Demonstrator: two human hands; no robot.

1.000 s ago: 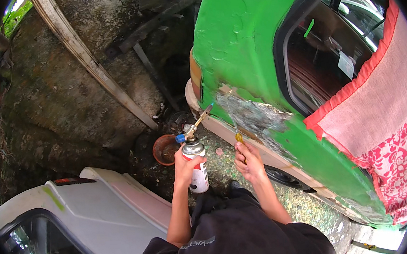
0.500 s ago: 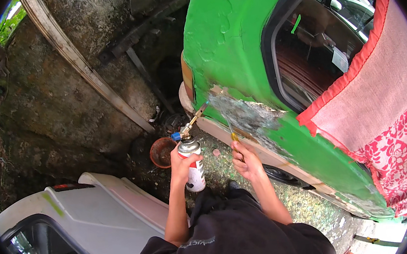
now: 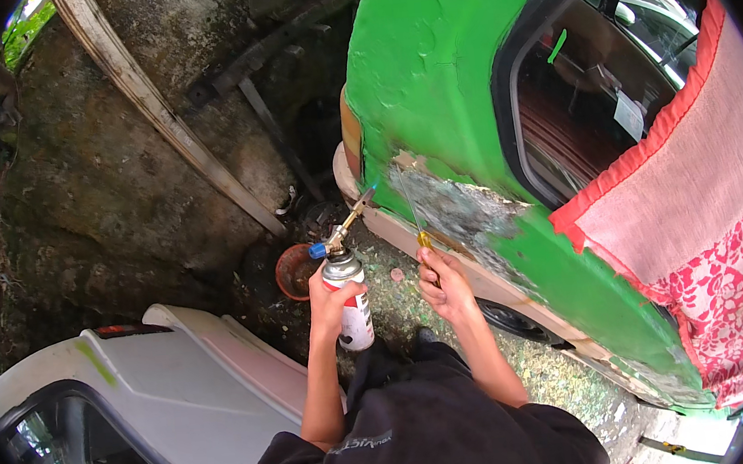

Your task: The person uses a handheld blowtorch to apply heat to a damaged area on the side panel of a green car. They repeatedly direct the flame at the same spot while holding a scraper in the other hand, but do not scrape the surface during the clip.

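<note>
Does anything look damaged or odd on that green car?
Yes. By the tip of the thin tool in the right hand, a rough grey patch breaks the green paint, with ragged edges and brownish darkening above. Higher up, the paint looks wrinkled.

Our left hand (image 3: 329, 303) is wrapped around a white-and-red gas canister (image 3: 357, 325), upright-ish, with brass torch head (image 3: 349, 221) and blue knob (image 3: 317, 250) on top. Nozzle angles up-right toward the green car (image 3: 418, 66); we see a small bluish flame (image 3: 374, 189) at the tip. Our right hand (image 3: 450, 287) grips a yellow-handled tool (image 3: 424, 239), thin shaft aimed at the scorched edge of the bare grey patch (image 3: 473, 213); we can't tell if the tip touches. Pink-and-red cloth (image 3: 669, 212) drapes over the window (image 3: 587, 104). Reddish pot (image 3: 291, 280) sits on the ground beyond our left hand. White car (image 3: 166, 377) at lower left.
</note>
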